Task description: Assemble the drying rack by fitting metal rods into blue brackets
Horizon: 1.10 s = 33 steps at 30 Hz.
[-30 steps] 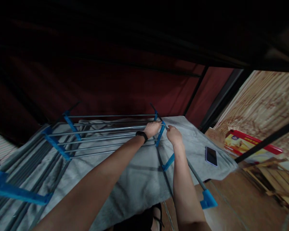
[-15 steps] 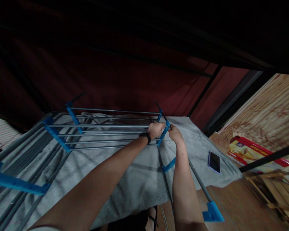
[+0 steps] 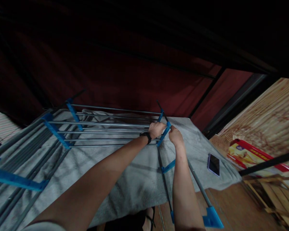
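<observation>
A rack (image 3: 106, 140) of thin grey metal bars joined by blue plastic connectors lies over the grey blanket. My left hand (image 3: 156, 129), with a dark band on its wrist, grips the rack's right end where the bars meet a blue connector (image 3: 162, 137). Just right of that connector, my right hand (image 3: 176, 136) is closed around a grey tube at the joint. The fingertips of both hands are partly hidden. A loose-looking side frame of grey tube (image 3: 199, 183) with a blue corner piece (image 3: 213, 218) reaches toward me beneath my right forearm.
A phone (image 3: 214, 164) lies on the blanket (image 3: 135, 173) at right. More grey tubes (image 3: 16, 154) and a blue bracket (image 3: 16, 179) occupy the left. Beyond the bed edge are a red and yellow box (image 3: 250, 154) and a wooden stool-like item (image 3: 276, 195). Dark red curtain (image 3: 125, 86) hangs behind.
Both hands stay at the same blue connector with almost no movement. The whole view has tilted slightly.
</observation>
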### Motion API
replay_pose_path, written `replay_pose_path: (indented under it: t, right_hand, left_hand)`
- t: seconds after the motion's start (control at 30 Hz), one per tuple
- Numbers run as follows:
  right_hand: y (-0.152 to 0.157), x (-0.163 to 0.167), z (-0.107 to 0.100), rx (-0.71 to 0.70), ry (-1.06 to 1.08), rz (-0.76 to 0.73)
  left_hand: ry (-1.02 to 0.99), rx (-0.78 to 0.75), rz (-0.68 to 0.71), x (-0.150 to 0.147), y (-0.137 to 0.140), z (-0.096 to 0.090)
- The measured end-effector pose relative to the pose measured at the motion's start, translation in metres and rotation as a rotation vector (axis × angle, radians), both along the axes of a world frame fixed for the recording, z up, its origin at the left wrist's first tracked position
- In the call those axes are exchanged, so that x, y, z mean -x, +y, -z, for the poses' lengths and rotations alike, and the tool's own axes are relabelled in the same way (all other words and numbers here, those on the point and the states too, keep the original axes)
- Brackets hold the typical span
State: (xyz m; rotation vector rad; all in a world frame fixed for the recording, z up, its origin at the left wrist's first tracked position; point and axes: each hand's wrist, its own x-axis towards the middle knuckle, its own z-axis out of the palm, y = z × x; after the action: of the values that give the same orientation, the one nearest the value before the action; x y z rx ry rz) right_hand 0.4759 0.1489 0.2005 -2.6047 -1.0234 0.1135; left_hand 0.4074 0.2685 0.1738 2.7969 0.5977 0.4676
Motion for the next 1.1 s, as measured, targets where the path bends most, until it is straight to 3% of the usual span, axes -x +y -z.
replay_pose_path:
  t: [1.1]
  right_hand:
    - [0.0034,0.0062,0.0008,0.032,-0.044,0.003]
  left_hand:
    - [-0.014,0.051,-0.028,-0.0002,0.0033,0.0047]
